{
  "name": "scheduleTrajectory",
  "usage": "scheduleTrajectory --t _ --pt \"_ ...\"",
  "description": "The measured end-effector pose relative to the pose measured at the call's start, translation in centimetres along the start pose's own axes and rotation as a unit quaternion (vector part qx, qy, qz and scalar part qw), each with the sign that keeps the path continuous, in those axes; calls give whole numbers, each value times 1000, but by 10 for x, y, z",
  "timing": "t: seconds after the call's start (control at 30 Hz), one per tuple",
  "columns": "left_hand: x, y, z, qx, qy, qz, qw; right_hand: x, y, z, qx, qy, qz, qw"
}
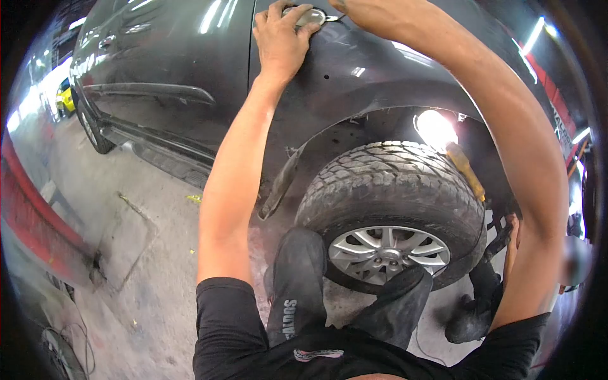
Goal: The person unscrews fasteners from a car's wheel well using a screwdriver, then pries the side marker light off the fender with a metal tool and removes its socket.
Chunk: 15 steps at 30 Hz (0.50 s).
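My left hand [282, 39] rests against the dark fender [380, 79] near the top edge, its fingers curled round a small, round, silvery piece with a glassy look [311, 17]. My right hand [345, 6] is beside it, partly cut off by the top of the view. Its visible fingers are bent, and what they grip is hidden. A thin, pale metal tip [332, 19] shows between that hand and the round piece. Just below is a small dark hole [327, 76] in the fender.
A treaded tire [392, 171] with a silver wheel stands under the open wheel arch, before my knees. A lit work lamp [465, 171] with a yellow handle sits above the tire. Another person's hand [512, 237] shows at right. A red frame [38, 209] stands left.
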<state>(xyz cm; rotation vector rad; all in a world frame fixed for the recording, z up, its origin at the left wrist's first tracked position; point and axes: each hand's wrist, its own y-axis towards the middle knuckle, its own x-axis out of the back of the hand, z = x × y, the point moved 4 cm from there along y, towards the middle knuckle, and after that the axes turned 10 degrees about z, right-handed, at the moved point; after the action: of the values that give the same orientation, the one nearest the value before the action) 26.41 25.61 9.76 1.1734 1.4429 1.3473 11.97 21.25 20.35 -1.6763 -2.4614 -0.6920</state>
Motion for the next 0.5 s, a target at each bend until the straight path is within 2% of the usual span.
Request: scheduleTrajectory --t 0.17,0.5 --pt "2 2 1 -26 -17 2 1000 -2 -3 0 -2 -17 2 1000" --pt "-2 -1 7 -9 -24 2 1000 1 -5 -1 1 -4 -1 1000"
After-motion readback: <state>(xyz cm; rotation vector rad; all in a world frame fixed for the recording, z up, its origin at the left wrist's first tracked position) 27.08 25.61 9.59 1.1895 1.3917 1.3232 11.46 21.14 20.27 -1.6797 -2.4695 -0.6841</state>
